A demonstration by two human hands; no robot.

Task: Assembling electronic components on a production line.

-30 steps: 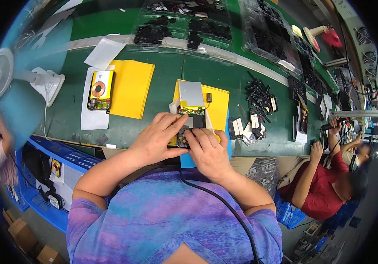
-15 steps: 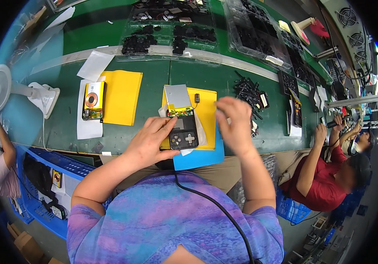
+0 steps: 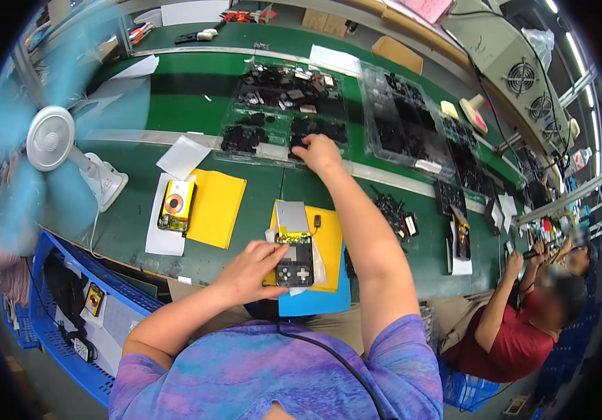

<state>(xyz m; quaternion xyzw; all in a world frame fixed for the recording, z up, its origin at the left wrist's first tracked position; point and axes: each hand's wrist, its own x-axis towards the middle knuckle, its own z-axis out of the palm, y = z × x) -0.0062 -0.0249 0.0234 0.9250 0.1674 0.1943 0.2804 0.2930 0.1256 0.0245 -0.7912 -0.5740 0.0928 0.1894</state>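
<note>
My left hand [image 3: 250, 269] grips the left edge of an opened black handheld game console [image 3: 294, 273], its thumb on the front. The console shows a cross-shaped pad, buttons and a bare green circuit board at its top. A flat silver-grey panel [image 3: 291, 213] is joined above the board by yellow tape, and a small black part [image 3: 317, 221] lies beside it on a wire. Under them are a yellow sheet [image 3: 329, 241] and a blue sheet [image 3: 322, 302]. My right hand [image 3: 320, 154] reaches over a clear compartment tray [image 3: 273, 150], fingers bent together among small black parts [image 3: 315, 129]; the fingertips are partly hidden.
A yellow device with a copper coil [image 3: 176, 203] lies on white paper at left. Nearby spins a fan [image 3: 50, 138]. Black parts are heaped [image 3: 392, 213] right of the console. A second tray [image 3: 406, 119] stands behind. A blue crate [image 3: 80, 255] is lower left; a co-worker [image 3: 511, 325] sits right.
My right hand has moved from beside the console up and forward to the parts tray. My left hand stays on the console. The view has tilted up, showing more of the bench's far side.
</note>
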